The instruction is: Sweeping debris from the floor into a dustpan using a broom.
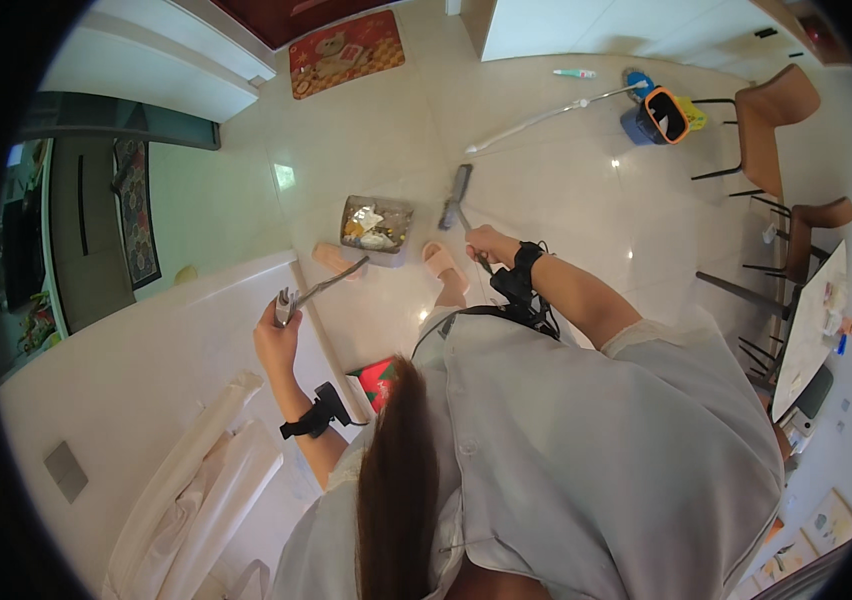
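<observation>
My left hand (276,337) is closed around the top of a grey metal handle (332,281). That handle slopes down towards a translucent box-shaped dustpan (388,257), where crumpled paper and food scraps (370,223) lie; how the two join is hard to make out. In my right hand (491,244) is the handle of a broom (457,196), its grey bristle head at the floor to the right of the dustpan. A slippered foot (444,264) stands between dustpan and broom, and another pink slipper (332,259) shows left of the dustpan.
A mop (538,126) lies across the floor beside an orange-rimmed bin (640,126) and a green-and-white tube (574,73). Brown chairs (760,127) and a table (808,337) line the right. A low white wall (171,322) runs along my left, and a red doormat (347,54) lies ahead.
</observation>
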A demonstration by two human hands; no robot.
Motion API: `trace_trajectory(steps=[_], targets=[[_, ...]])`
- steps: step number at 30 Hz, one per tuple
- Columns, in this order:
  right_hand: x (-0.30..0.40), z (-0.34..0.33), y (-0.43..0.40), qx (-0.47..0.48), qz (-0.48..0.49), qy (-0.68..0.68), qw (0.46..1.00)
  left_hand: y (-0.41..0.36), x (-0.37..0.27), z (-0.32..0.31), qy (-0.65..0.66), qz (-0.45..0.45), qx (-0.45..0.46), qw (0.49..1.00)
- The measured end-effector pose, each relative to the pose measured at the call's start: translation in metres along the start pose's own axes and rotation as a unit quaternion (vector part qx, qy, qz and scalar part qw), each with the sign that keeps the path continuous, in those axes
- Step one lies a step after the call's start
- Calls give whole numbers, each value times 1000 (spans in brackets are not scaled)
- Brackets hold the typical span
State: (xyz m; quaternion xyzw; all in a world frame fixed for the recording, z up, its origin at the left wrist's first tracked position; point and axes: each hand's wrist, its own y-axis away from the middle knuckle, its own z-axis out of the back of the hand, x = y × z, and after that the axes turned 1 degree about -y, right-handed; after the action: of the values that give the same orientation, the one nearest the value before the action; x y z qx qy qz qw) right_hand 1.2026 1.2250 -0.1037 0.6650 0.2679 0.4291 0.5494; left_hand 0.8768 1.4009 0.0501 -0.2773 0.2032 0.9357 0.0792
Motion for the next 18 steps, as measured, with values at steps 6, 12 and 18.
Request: trace_trajectory(steps=[6,12,18], targets=[[38,8,22,33,84,-10,996,-32,-20,13,-92,-17,-19,995],[75,43,30,35,87,-177,980,-59,-21,22,-107,-30,-27,993],[83,149,44,-69,112,-197,971,-75,-25,18,-73,-30,-44,996]])
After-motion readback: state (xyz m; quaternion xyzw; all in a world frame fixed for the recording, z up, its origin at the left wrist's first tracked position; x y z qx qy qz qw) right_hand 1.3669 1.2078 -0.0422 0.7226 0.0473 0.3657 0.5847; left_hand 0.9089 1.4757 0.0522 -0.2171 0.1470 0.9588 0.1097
